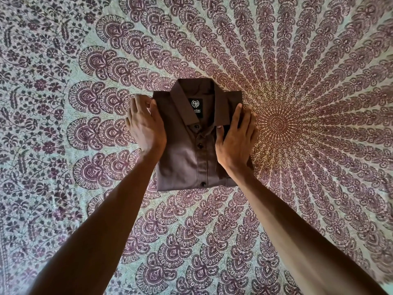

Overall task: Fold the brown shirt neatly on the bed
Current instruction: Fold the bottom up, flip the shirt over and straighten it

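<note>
Neatly folded, collar away from the person, the brown button-up shirt (182,160) lies mid-bedspread (308,60). Left hand (146,126) and right hand (236,141) press its side edges, fingers straight, gripping nothing.

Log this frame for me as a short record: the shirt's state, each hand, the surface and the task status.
shirt: brown shirt folded into a compact rectangle, buttoned front up, black label showing
left hand: rests against the shirt's left edge, fingers relaxed
right hand: flat, straight fingers lie along the shirt's right edge
surface: patterned bedspread
status: fold looks done; the hands seem to be squaring the sides
</note>
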